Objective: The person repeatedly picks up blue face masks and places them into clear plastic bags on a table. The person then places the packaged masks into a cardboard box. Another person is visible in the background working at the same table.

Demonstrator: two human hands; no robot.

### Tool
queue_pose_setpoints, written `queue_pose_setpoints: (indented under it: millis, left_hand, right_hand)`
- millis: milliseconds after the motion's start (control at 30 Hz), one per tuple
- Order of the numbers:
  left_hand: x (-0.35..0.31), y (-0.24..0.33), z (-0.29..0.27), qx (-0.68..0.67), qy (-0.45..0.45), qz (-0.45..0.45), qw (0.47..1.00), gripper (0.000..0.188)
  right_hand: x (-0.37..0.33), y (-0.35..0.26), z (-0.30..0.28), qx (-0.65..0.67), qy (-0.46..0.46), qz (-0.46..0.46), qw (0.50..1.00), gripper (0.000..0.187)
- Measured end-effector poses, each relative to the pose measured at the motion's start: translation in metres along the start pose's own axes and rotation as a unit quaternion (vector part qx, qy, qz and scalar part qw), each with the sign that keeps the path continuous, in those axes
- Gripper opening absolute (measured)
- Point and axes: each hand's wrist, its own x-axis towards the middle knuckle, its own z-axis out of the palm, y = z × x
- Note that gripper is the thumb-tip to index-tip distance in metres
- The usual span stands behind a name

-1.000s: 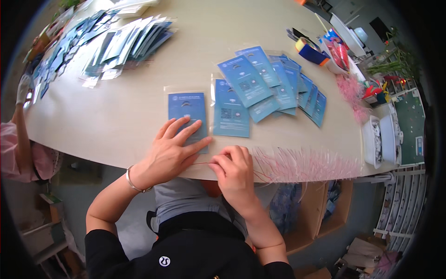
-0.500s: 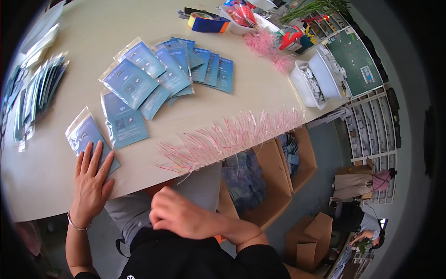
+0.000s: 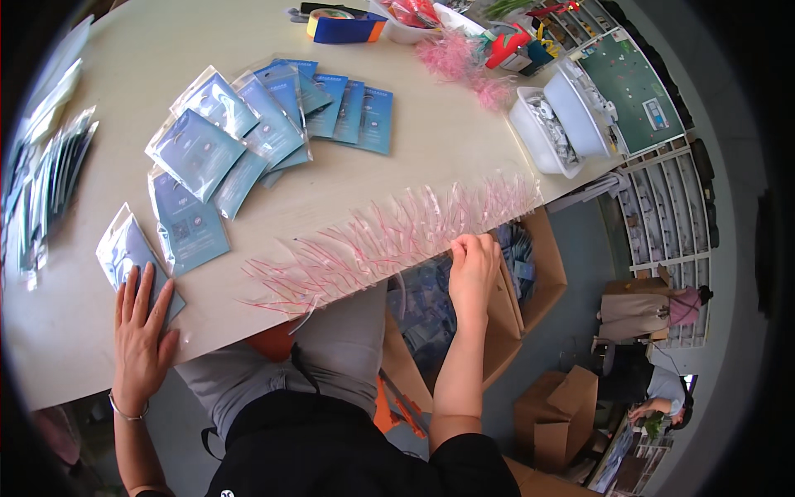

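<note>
Packet lay partly beneath your left hand, spread flat near the table edge; your right hand curled closed by the pink-red strands, whether gripping one I couldn't tell.

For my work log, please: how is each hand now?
Left hand: open, on a blue plastic-sleeved card.
Right hand: closed; anything held cannot be told.

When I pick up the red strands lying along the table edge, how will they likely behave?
The red strands would probably be floppy, as they look thin and some curve. They are likely very light, being so fine. They may tangle, since many overlap.
</note>
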Motion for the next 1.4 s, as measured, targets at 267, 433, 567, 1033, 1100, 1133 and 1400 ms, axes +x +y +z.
queue_pose_setpoints:
  millis: [267, 433, 567, 1033, 1100, 1133, 1400]
  left_hand:
    - [0.001, 0.004, -0.002, -0.009, 0.006, -0.002, 1.000, 0.071]
    - [0.001, 0.002, -0.002, -0.023, 0.014, 0.014, 1.000, 0.072]
    - [-0.004, -0.001, -0.002, -0.037, 0.024, 0.019, 0.999, 0.071]
    - [-0.026, -0.013, -0.016, -0.195, -0.028, 0.149, 0.969, 0.049]
    - [-0.038, -0.019, -0.012, -0.173, -0.013, 0.143, 0.974, 0.046]
    - [-0.045, -0.020, -0.010, -0.161, -0.006, 0.141, 0.977, 0.044]
    - [-0.057, -0.011, 0.025, -0.181, 0.218, 0.043, 0.958, 0.022]
  right_hand:
    - [0.006, -0.003, -0.010, -0.082, -0.058, 0.009, 0.995, 0.011]
    - [0.013, -0.004, -0.018, 0.004, 0.007, 0.042, 0.999, 0.010]
    - [0.005, -0.062, -0.031, 0.177, 0.144, 0.039, 0.973, 0.014]
    - [-0.079, -0.231, 0.036, 0.358, -0.143, -0.433, 0.815, 0.014]
    - [-0.080, -0.230, 0.036, 0.363, -0.146, -0.424, 0.816, 0.015]
    - [-0.081, -0.231, 0.036, 0.370, -0.147, -0.415, 0.818, 0.016]
    - [-0.083, -0.241, 0.029, 0.370, -0.190, -0.298, 0.859, 0.019]
